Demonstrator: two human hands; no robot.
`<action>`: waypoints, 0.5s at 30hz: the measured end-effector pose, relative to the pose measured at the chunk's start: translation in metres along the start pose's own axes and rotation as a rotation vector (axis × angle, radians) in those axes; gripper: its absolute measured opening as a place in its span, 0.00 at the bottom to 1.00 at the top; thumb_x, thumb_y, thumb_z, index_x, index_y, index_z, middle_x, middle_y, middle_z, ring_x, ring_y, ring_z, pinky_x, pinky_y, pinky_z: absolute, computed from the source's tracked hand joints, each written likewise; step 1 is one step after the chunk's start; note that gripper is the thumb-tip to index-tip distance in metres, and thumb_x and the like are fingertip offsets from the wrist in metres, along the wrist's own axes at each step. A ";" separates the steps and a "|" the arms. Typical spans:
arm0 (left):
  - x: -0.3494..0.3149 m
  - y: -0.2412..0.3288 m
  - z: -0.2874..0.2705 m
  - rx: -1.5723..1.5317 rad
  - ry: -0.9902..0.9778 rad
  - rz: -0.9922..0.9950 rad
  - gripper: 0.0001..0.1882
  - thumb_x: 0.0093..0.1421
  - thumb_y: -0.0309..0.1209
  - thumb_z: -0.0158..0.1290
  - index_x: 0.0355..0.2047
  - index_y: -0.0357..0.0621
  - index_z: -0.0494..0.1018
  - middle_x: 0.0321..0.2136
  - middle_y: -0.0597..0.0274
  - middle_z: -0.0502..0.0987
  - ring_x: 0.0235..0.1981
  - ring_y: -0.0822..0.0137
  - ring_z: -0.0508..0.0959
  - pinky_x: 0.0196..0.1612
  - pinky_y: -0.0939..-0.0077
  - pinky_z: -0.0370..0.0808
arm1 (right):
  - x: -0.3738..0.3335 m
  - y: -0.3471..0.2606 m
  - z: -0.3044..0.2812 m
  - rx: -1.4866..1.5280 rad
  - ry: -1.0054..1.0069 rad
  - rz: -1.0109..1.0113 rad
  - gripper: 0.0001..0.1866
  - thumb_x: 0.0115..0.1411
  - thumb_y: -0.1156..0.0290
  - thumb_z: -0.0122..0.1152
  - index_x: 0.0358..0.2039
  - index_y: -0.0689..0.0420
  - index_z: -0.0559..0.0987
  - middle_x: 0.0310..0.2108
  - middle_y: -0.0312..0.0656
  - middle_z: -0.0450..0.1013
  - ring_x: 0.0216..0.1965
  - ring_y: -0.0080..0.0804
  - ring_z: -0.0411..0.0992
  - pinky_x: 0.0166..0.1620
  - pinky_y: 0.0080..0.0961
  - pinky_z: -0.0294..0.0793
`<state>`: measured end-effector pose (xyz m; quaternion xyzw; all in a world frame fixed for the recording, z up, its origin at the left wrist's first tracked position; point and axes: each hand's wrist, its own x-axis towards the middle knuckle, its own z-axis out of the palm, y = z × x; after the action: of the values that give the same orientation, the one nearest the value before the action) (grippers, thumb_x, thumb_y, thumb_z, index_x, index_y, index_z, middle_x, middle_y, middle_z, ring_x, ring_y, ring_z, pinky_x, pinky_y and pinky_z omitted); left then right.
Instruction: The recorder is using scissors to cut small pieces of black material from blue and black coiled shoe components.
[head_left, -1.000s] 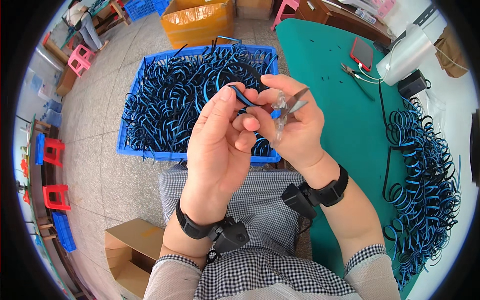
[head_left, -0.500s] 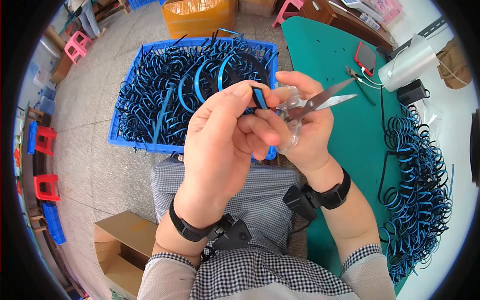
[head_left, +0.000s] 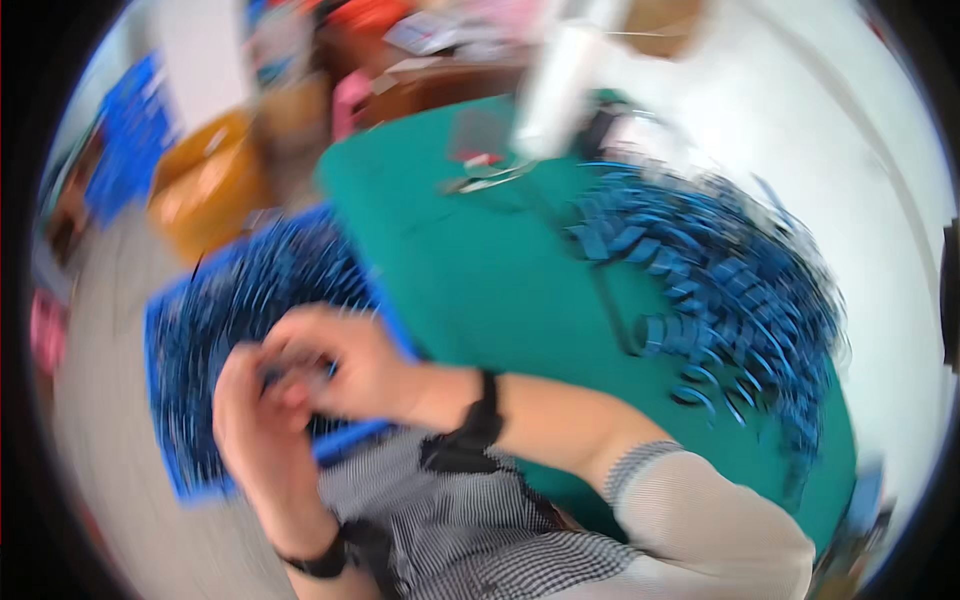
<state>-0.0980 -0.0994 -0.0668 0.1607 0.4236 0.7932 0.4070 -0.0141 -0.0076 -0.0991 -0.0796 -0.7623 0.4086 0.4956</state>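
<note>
We're prob. doing small finger work w/ the curly strips (head_left: 195, 360); we think the next move needs careful fingers. Our L hand (head_left: 262, 425) is by the blue basket's (head_left: 350, 438) near side, fingers pointing away from us. Our R hand (head_left: 365, 365) comes across from the basket's right. All fingers curl close, w/ a dark bit (head_left: 274, 377) b/w; too blurry, can't tell if they're gripping. Strips fill the basket; more lie right of it on the tabletop (head_left: 500, 320).

The curled strips (head_left: 720, 285) look glossy, the green tabletop (head_left: 480, 290) matt and smooth (the blue basket (head_left: 396, 325), plastic).
</note>
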 end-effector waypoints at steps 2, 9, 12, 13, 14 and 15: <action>-0.002 -0.001 -0.012 0.101 -0.023 0.094 0.21 0.59 0.34 0.44 0.52 0.39 0.61 0.41 0.56 0.70 0.31 0.68 0.74 0.29 0.86 0.67 | 0.000 -0.005 0.008 -0.034 0.033 0.025 0.15 0.42 0.79 0.58 0.35 0.56 0.72 0.25 0.39 0.70 0.24 0.29 0.71 0.27 0.22 0.70; -0.071 -0.014 0.026 0.416 -0.064 0.299 0.22 0.57 0.33 0.46 0.52 0.43 0.61 0.47 0.55 0.67 0.41 0.67 0.71 0.37 0.79 0.66 | 0.001 -0.013 -0.033 -0.252 0.357 0.190 0.14 0.41 0.79 0.58 0.32 0.58 0.70 0.19 0.42 0.70 0.20 0.36 0.70 0.24 0.28 0.67; -0.067 -0.007 0.000 0.603 -0.289 0.414 0.11 0.57 0.26 0.46 0.37 0.30 0.70 0.39 0.50 0.70 0.39 0.59 0.72 0.34 0.73 0.72 | 0.015 -0.035 -0.081 -0.411 0.536 0.050 0.12 0.42 0.78 0.57 0.30 0.58 0.70 0.16 0.43 0.70 0.18 0.38 0.71 0.22 0.31 0.67; -0.069 -0.003 -0.003 0.599 -0.305 0.410 0.11 0.57 0.26 0.46 0.37 0.30 0.70 0.39 0.50 0.70 0.39 0.59 0.72 0.34 0.73 0.72 | 0.018 -0.050 -0.105 -0.475 0.547 0.055 0.11 0.42 0.77 0.55 0.29 0.57 0.70 0.17 0.45 0.70 0.19 0.39 0.71 0.23 0.32 0.68; -0.070 0.002 -0.004 0.519 -0.261 0.332 0.11 0.57 0.26 0.46 0.37 0.31 0.70 0.39 0.50 0.71 0.38 0.60 0.72 0.34 0.73 0.72 | 0.016 -0.071 -0.132 -0.612 0.570 0.093 0.14 0.43 0.77 0.55 0.33 0.56 0.69 0.18 0.41 0.72 0.20 0.35 0.72 0.26 0.29 0.71; -0.071 0.004 -0.004 0.439 -0.218 0.256 0.12 0.57 0.26 0.46 0.38 0.31 0.70 0.39 0.51 0.71 0.38 0.60 0.72 0.34 0.73 0.72 | 0.014 -0.079 -0.163 -0.669 0.631 0.070 0.15 0.43 0.76 0.56 0.34 0.56 0.69 0.19 0.40 0.72 0.20 0.33 0.73 0.26 0.29 0.72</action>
<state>-0.0589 -0.1580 -0.0594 0.3819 0.5151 0.7054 0.3020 0.1356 0.0371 -0.0058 -0.3815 -0.6609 0.1125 0.6364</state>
